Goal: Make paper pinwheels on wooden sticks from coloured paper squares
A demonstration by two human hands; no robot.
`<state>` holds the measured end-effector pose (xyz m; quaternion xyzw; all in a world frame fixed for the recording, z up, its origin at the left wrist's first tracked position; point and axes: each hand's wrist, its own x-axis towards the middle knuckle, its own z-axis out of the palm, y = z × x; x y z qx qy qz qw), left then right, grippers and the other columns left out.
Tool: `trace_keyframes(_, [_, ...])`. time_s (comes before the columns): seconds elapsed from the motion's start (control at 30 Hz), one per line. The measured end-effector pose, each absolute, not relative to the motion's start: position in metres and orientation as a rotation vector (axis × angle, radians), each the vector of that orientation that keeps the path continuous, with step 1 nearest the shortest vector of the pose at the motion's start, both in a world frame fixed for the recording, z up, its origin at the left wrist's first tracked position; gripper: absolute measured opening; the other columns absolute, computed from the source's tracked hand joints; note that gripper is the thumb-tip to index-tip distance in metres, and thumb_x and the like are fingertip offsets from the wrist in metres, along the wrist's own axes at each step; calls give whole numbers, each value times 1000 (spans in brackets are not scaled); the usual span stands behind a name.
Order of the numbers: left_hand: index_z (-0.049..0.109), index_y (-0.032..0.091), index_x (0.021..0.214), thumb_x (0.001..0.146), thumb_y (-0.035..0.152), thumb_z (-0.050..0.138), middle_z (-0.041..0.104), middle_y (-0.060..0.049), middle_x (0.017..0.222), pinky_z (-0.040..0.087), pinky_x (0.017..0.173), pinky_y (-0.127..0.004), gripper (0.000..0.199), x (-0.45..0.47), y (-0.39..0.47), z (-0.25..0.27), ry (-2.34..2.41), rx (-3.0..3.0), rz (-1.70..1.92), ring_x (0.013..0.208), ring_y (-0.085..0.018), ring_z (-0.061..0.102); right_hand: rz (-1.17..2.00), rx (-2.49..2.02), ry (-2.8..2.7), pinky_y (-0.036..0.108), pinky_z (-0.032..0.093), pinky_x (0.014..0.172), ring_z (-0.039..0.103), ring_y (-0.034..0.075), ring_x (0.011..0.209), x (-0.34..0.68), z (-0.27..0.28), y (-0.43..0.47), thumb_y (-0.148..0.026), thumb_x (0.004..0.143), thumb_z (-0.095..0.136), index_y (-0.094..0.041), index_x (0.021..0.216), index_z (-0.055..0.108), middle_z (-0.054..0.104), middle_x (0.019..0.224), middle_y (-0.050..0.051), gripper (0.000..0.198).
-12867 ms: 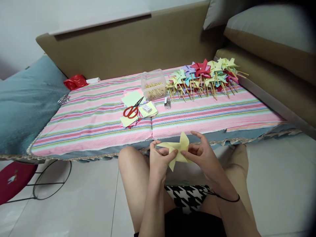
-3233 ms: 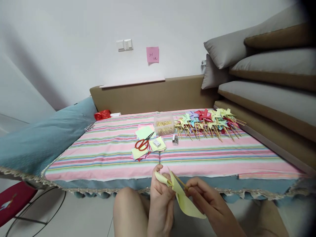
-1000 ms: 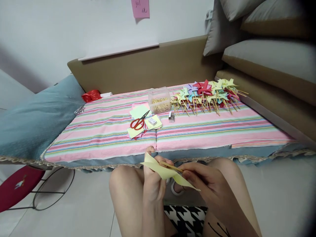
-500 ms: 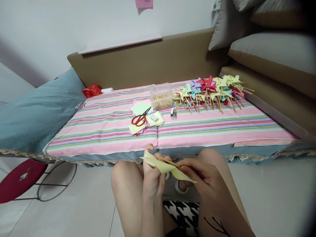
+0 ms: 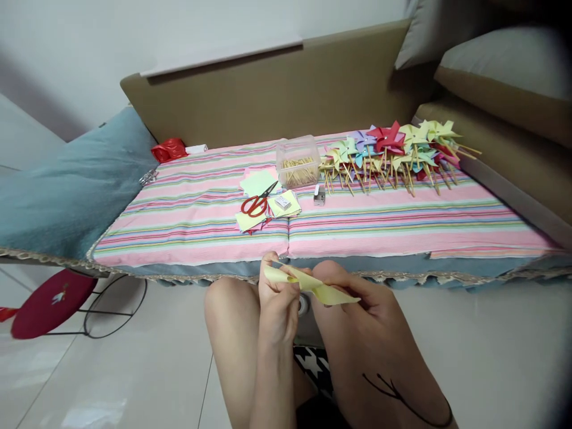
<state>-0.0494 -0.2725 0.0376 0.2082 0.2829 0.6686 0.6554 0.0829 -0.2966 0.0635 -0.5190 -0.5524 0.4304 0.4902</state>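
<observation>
The left hand [image 5: 276,307] has a pale yellow folded-paper pinwheel head [image 5: 333,294] clasped between thumb and fingers at its left end, on the near side of a clear plastic rectangular box [image 5: 285,157], well apart from it. The paper is tilted nearly edge-on, probably to let fingers get at its back. The right hand [image 5: 373,301] is behind its right blades; its fingertips are hidden (the paper itself blocks the view), so I cannot tell what they grip.

Thin wooden sticks [image 5: 300,173] fill much of the box. To the box's right lie colourful paper pinwheels on wooden sticks [image 5: 388,139], heaped with most heads pointing away, presumably to spare the blades. Left and in front of the box, red-handled metal scissors [image 5: 254,207] lie across pastel paper sheets [image 5: 260,180], partly covering them. A small white carton [image 5: 283,203] sits on pale yellow paper squares [image 5: 294,207], perhaps as a weight. A small silvery-grey box [image 5: 319,198] stands just before the plastic box.
</observation>
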Motion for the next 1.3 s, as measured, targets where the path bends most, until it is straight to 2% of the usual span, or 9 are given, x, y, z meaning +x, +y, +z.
trace_keyframes(0.2, [45,24,94,56,14,85,66,7,65,48,64,-16,56,-46,-267,35,662,478,1514,66,-9,67,1093,-1239,-1284,27,43,58,54,17,66,81,62,-295,-21,86,51,-22,71,68,58,67,2,23])
trace_keyframes(0.43, [46,24,99,59,18,83,66,4,74,47,66,-18,55,-40,-262,34,697,520,1504,68,-9,65,1049,-1251,-1348,27,40,54,53,16,61,97,60,-288,-24,84,55,-22,71,69,59,64,1,19])
trace_keyframes(0.7, [47,24,98,57,17,84,63,5,74,46,65,-18,55,-31,-257,34,718,512,1515,71,-10,65,1242,-1133,-1258,26,41,57,55,16,64,104,53,-282,-25,83,54,-22,80,67,55,62,-2,14])
trace_keyframes(0.83, [47,24,97,59,13,82,63,6,72,46,65,-18,53,-30,-259,34,686,490,1547,67,-8,62,1254,-1188,-1313,24,37,55,50,13,59,107,50,-281,-24,86,51,-20,74,64,57,68,-1,18])
trace_keyframes(1.3, [46,23,96,56,11,83,64,7,69,45,62,-16,55,-39,-261,29,676,486,1562,63,-6,61,1204,-1184,-1407,25,34,56,46,12,59,102,49,-284,-24,89,50,-20,67,59,53,64,-2,24])
